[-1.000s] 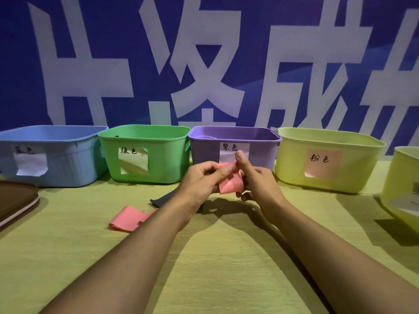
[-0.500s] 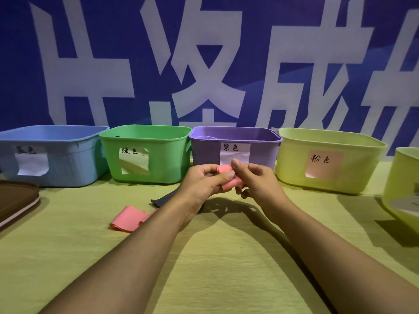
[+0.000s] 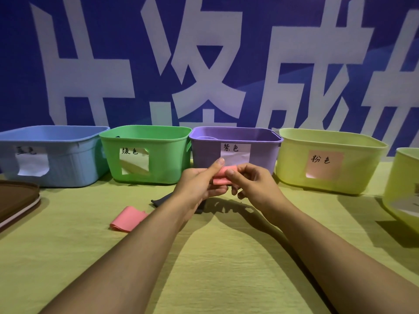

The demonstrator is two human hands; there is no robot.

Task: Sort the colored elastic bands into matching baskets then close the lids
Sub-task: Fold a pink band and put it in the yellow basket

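Note:
My left hand [image 3: 199, 184] and my right hand [image 3: 251, 183] together pinch a folded pink elastic band [image 3: 223, 176] above the table, in front of the purple basket [image 3: 235, 148]. Another pink band [image 3: 128, 219] lies flat on the table to the left. A dark band [image 3: 162, 200] lies partly hidden behind my left wrist. Along the back stand a blue basket [image 3: 63, 159], a green basket [image 3: 145, 155] and a yellow-green basket with a pink label [image 3: 328, 159].
A further yellow-green basket [image 3: 403, 184] sits at the right edge. A brown lid [image 3: 15, 201] lies at the left edge. The table has a yellow-green cloth [image 3: 204, 257]. A blue banner with white characters hangs behind the baskets.
The pink band between my hands has been folded smaller; both hands have stayed in front of the purple basket with fingers closing tighter on it.

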